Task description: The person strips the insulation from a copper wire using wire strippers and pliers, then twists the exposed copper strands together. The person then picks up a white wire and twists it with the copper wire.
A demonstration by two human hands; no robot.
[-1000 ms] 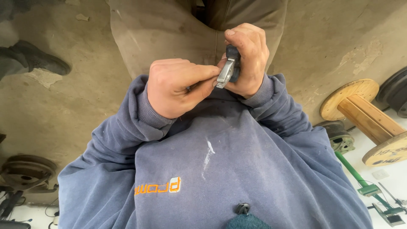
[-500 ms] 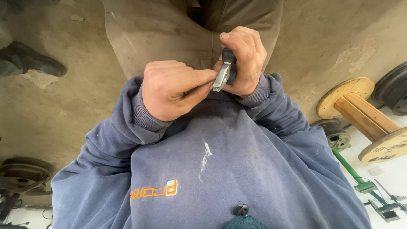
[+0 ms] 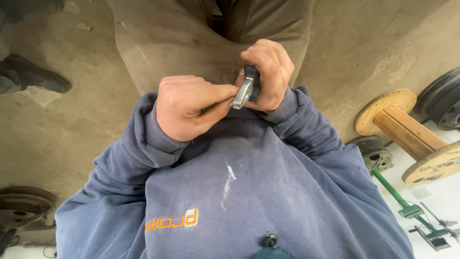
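The right hand (image 3: 266, 74) was curled tight around a small dark-handled tool with a flat grey metal blade (image 3: 243, 92), its long axis slanting down from that fist toward the left hand (image 3: 189, 108), whose thumb and forefinger pinched the blade's tip, both held close before the chest.

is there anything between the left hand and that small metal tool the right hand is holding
Nothing visible. The left hand already pinches the grey metal end of the small tool with its fingertips, while the right hand is wrapped around its dark handle. Both hands meet on it in front of the blue sweatshirt, with no gap between them.
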